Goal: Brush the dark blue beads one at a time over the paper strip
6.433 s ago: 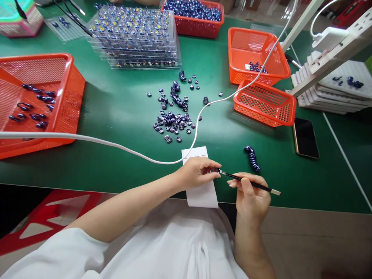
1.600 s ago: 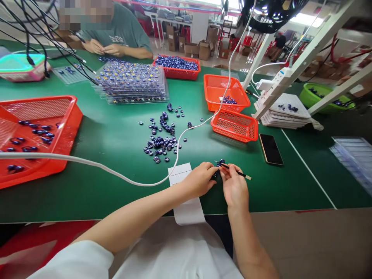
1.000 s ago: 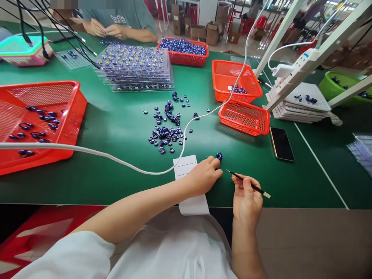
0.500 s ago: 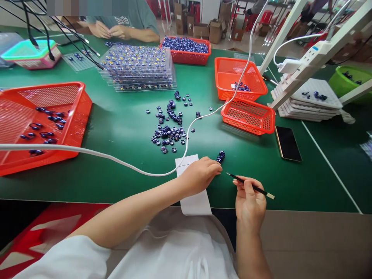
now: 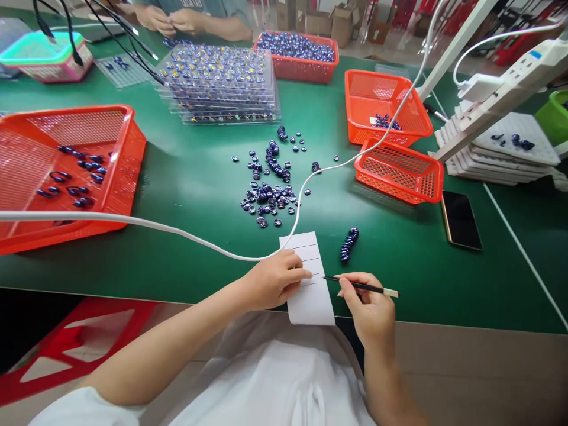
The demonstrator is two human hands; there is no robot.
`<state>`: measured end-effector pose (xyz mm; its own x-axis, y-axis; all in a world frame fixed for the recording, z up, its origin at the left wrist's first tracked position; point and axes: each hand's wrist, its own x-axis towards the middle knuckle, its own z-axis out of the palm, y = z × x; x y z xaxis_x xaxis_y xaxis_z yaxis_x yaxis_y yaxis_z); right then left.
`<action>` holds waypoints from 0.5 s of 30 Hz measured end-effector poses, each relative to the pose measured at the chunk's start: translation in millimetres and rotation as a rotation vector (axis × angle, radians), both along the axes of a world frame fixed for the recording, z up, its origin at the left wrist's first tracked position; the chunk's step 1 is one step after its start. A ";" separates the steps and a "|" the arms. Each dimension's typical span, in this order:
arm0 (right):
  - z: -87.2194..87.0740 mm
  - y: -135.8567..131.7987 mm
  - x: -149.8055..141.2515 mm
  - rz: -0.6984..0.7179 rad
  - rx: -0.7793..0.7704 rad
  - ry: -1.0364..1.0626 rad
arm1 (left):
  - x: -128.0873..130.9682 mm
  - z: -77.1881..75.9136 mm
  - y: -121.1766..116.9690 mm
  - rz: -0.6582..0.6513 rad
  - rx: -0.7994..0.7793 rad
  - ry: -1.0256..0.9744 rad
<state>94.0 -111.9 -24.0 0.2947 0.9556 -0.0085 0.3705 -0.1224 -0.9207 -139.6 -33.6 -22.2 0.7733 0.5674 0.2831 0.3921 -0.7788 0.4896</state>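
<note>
My left hand (image 5: 277,279) rests on a white card (image 5: 310,310) marked with thin dark lines across it. Its index finger reaches out along the card, and I see nothing held in it. Between the fingers of my right hand (image 5: 368,302) are slim black tweezers (image 5: 370,288) with a cream end, held like a pen. Their tip is over the card's right edge, close to my left index finger. Just beyond the card lies a curved row of shiny dark-blue shells (image 5: 349,244). A loose pile of the same small shells (image 5: 268,198) spreads farther left.
A white cable (image 5: 213,245) crosses in front of the card. Red baskets stand at left (image 5: 119,177), at right (image 5: 399,171) and at the back (image 5: 306,65). Stacked clear trays (image 5: 222,89), a phone (image 5: 461,220) and white trays (image 5: 501,157) surround the work area. Another person's hands (image 5: 171,21) are opposite.
My left hand has moved from the shell row back onto the card. The tweezers in my right hand have moved left to the card's edge. The view has shifted slightly.
</note>
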 end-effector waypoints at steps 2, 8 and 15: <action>-0.4 3.3 -5.0 0.012 0.000 -0.046 | 0.5 -2.6 -0.9 -0.025 0.064 0.035; -0.9 4.5 -4.2 -0.019 -0.034 -0.062 | 2.0 -5.6 -0.9 -0.044 0.130 0.095; 0.8 5.1 -4.5 -0.017 -0.055 -0.020 | 4.3 -4.9 -1.4 -0.039 0.138 0.111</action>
